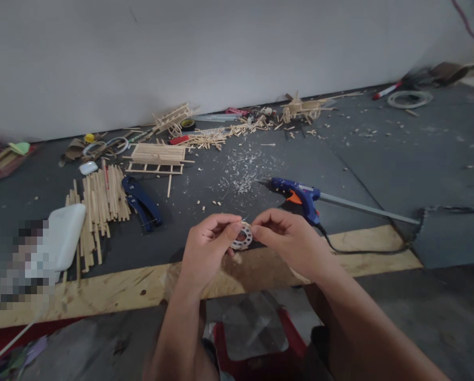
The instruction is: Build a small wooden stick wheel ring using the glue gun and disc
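small perforated ring [242, 236] pinched between left hand [206, 244] and right hand [287, 238] over the counter [113, 288] edge, both grips grasping its rim; a slip would likely drop it off the edge, or snap its thin rim

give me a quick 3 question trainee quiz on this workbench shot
1. True or false: both hands pinch the small wooden wheel.
2. Which tool lies just beyond the right hand? A) blue glue gun B) hammer C) drill
3. What lies between the bundle of sticks and the left hand?

Key: 1 true; 2 A; 3 the blue cutter, jaws pointing toward the edge of the table.
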Demonstrator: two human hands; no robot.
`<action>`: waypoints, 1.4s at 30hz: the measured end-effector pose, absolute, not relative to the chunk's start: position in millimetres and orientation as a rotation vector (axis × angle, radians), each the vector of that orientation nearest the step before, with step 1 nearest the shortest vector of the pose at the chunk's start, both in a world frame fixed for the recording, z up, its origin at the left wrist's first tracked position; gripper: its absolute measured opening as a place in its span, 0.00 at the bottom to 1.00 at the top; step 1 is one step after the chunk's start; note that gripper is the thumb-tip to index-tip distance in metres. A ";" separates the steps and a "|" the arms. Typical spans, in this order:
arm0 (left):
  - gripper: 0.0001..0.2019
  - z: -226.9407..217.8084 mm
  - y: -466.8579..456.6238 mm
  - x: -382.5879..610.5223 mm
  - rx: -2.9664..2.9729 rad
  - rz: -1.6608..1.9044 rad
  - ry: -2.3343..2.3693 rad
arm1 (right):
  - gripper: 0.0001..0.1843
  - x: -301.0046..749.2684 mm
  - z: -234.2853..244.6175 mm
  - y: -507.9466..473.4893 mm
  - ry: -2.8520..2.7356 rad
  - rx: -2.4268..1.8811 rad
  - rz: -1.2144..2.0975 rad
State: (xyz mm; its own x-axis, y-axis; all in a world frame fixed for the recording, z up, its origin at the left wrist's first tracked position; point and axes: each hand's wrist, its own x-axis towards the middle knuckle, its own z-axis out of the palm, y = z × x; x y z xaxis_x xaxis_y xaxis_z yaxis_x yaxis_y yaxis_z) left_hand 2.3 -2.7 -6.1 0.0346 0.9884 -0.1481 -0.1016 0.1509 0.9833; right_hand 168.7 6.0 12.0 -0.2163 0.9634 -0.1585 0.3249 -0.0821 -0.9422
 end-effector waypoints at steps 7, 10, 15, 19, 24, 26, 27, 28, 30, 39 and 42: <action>0.12 -9.1 -0.9 4.4 0.937 1.211 1.186 | 0.12 175.1 13.3 9.8 -1.513 -1.342 1.357; 0.15 -11.4 1.1 4.2 0.860 1.264 1.176 | 0.15 194.6 14.4 17.3 -1.367 -1.390 1.252; 0.16 -12.1 1.9 0.7 0.745 1.306 1.088 | 0.10 249.6 9.4 31.4 -1.078 -1.560 0.959; 0.13 -9.8 0.8 -0.8 0.664 1.294 0.966 | 0.08 277.5 8.6 30.7 -0.968 -1.842 1.080; 0.12 -7.2 0.3 1.3 0.561 1.213 0.849 | 0.16 266.5 5.2 25.9 -1.137 -1.775 1.250; 0.12 -6.7 0.2 2.2 0.534 1.192 0.821 | 0.15 257.6 -3.4 29.5 -1.140 -1.814 1.112; 0.12 -6.4 0.2 2.6 0.522 1.187 0.816 | 0.15 253.7 -8.4 32.1 -1.122 -1.829 1.068; 0.12 -6.1 0.4 2.8 0.511 1.184 0.815 | 0.16 250.1 -13.1 34.9 -1.085 -1.829 1.044; 0.13 -5.5 1.2 2.8 0.491 1.183 0.823 | 0.19 243.6 -19.4 39.2 -0.950 -1.765 1.083; 0.11 -6.8 4.6 -1.8 0.451 1.245 0.830 | 0.12 221.0 2.9 16.8 -0.810 -1.443 1.498; 0.11 -6.8 4.9 -2.4 0.415 1.268 0.827 | 0.13 212.9 6.4 4.7 -0.900 -1.437 1.575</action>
